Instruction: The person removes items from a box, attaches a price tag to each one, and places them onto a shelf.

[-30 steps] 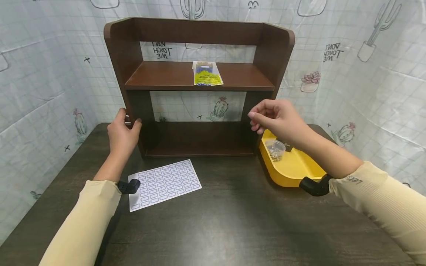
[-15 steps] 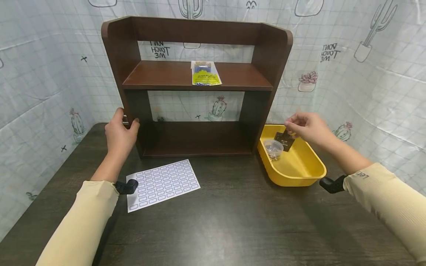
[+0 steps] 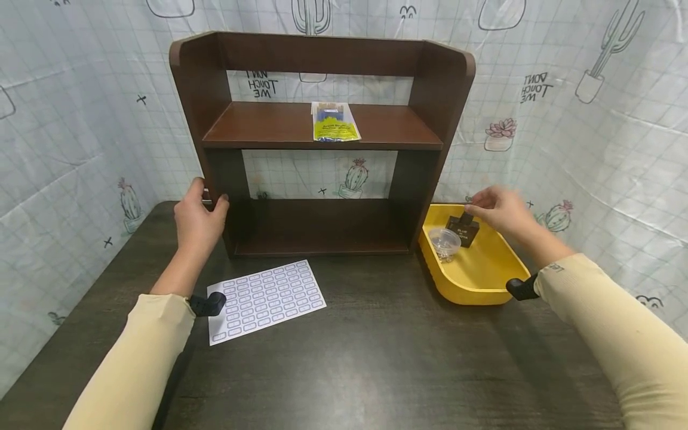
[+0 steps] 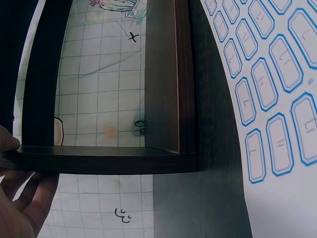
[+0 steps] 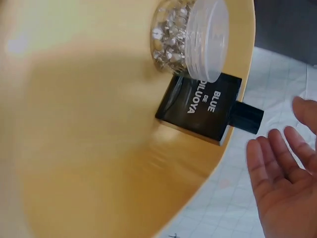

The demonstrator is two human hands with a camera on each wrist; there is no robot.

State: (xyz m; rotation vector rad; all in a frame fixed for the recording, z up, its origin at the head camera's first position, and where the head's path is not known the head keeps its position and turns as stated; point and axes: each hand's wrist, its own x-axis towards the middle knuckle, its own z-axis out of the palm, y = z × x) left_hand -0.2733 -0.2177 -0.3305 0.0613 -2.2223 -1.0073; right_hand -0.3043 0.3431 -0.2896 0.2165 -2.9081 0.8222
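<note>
My left hand grips the left side panel of a dark brown two-tier shelf, thumb on the inner face and fingers behind; the left wrist view shows this hand at the panel's edge. At the right, my right hand is beside the cap of a black perfume bottle in a yellow tray. The right wrist view shows the bottle leaning on the tray wall, the right hand's fingers extended and slightly apart from the cap. A clear tub of small metal pieces touches the bottle.
A white sheet of blue-framed labels lies on the dark table before the shelf. A yellow-and-blue packet rests on the upper board. A patterned cloth encloses the table's back and sides.
My right hand has moved right and down from in front of the shelf's right side to the perfume bottle, with its fingers at the cap half a second ago. My left hand keeps its grip.
</note>
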